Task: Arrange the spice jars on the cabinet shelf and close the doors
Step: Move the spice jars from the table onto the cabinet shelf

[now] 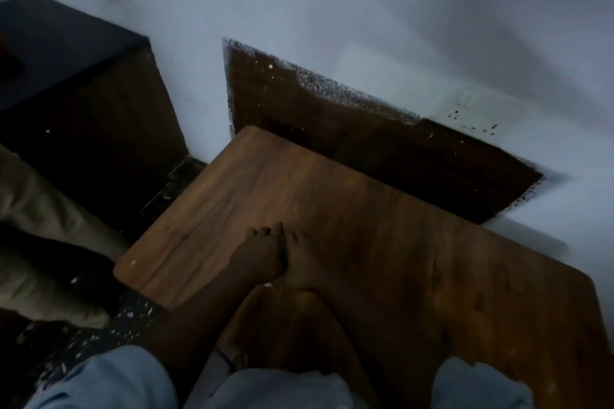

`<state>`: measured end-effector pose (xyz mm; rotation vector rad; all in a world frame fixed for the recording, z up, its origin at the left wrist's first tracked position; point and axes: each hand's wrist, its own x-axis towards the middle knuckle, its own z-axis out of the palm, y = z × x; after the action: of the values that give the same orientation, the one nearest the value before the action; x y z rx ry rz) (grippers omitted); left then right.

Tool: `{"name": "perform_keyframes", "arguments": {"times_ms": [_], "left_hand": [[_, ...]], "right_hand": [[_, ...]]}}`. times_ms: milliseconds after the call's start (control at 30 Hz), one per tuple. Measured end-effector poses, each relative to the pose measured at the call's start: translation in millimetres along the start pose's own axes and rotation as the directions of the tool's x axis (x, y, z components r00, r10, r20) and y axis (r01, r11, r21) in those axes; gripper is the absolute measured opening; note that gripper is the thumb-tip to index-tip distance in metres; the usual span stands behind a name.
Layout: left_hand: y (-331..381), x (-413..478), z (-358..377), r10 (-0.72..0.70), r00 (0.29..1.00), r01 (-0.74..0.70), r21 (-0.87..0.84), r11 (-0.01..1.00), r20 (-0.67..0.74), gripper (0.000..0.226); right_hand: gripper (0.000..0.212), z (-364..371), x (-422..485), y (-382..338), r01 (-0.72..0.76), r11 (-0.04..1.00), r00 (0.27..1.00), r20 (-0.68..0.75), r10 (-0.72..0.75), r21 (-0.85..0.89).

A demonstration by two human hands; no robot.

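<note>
The frame is dim and blurred, and no spice jars show in it. My left hand [262, 254] and my right hand [304, 264] rest side by side on a brown wooden tabletop [382, 216], touching each other. Neither hand holds anything. The left hand's fingers look loosely bent and the right hand lies flatter. A dark wooden cabinet [89, 100] with a dark top stands at the left against the wall, its front in shadow; I cannot make out shelves or doors. Light blue sleeves [109, 378] fill the bottom edge.
A dark wood panel [349, 129] is set in the white wall behind the table, with a switch and socket plate [471, 113] to its right. Beige cloth [43, 226], perhaps someone's trousers, lies at the left. The speckled dark floor [109, 332] shows beside the table.
</note>
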<state>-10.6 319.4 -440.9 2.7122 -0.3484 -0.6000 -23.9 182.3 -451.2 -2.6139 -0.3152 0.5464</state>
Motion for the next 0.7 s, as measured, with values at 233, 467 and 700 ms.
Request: {"name": "perform_keyframes", "arguments": {"times_ms": [233,467,700], "left_hand": [[-7,1,31,-0.081,0.993,0.084,0.03,0.996,-0.088,0.067],[-5,1,-18,0.139,0.98,-0.151,-0.079,0.985,-0.142,0.08],[52,1,-188,0.398,0.809,-0.545,-0.297,0.784,-0.432,0.071]], "right_hand": [[0.097,34,2,4,-0.08,0.985,0.997,-0.004,0.082,0.155],[0.104,4,-13,18,-0.051,0.901,0.986,-0.121,0.113,0.43],[0.069,-141,-9,-11,0.207,0.853,0.92,-0.393,-0.003,0.479]]}}
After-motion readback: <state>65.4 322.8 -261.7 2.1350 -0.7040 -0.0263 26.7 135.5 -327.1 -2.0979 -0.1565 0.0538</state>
